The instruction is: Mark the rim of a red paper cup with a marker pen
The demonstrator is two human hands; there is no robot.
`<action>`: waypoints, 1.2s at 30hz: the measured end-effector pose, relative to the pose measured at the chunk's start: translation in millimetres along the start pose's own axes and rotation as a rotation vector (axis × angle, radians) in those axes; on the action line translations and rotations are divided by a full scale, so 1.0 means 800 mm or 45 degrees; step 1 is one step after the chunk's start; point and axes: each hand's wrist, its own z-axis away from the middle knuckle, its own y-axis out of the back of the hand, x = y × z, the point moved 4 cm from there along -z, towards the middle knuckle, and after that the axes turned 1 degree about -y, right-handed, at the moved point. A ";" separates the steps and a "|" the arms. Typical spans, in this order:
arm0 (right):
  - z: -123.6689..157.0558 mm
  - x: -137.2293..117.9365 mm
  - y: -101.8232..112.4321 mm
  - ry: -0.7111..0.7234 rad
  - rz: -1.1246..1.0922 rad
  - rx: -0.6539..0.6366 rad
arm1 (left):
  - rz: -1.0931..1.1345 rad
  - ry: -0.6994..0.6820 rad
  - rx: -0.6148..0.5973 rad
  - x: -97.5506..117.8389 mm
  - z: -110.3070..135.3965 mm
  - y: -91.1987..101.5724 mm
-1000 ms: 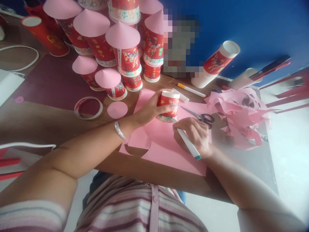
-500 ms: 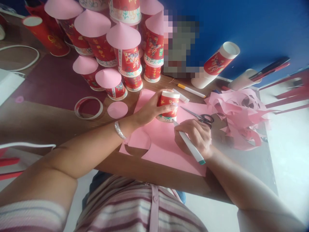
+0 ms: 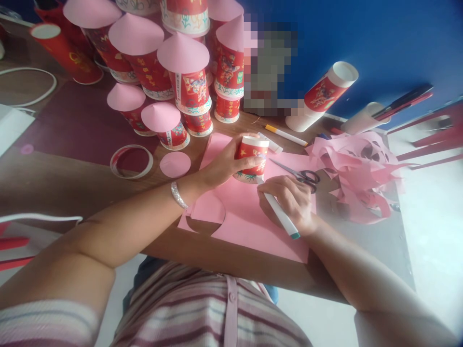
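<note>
My left hand [image 3: 231, 161] is wrapped round a red paper cup [image 3: 249, 161] with a white rim and green drawn marks along its white lower band. In my right hand [image 3: 289, 200] is a white marker pen [image 3: 280, 217] with a green end. The pen's tip meets or nearly meets the cup's lower band; I cannot tell which. Under both hands lies pink paper [image 3: 246, 217], with a round cut-out at its left. Scissors [image 3: 304, 176] with dark handles rest on the paper just beyond my right hand.
Several red cups with pink cone tops [image 3: 183, 53] are stacked at the back left. A tape roll [image 3: 131, 161] and a pink disc [image 3: 175, 165] lie left of the paper. Pink scraps [image 3: 365, 168] pile up at right. A yellow-capped marker [image 3: 285, 135] lies behind.
My right hand and the marker have shifted slightly left, and the pen's green end has swung up and left. My left hand keeps its hold on the cup.
</note>
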 end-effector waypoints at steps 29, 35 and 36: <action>-0.007 -0.013 0.008 0.051 -0.059 -0.008 | -0.009 -0.012 0.022 0.000 0.001 0.001; -0.002 -0.014 0.005 0.068 -0.032 -0.011 | -0.010 -0.006 0.008 0.000 0.001 0.002; -0.001 -0.013 0.004 0.063 -0.023 -0.005 | -0.010 -0.008 0.004 0.000 0.001 0.002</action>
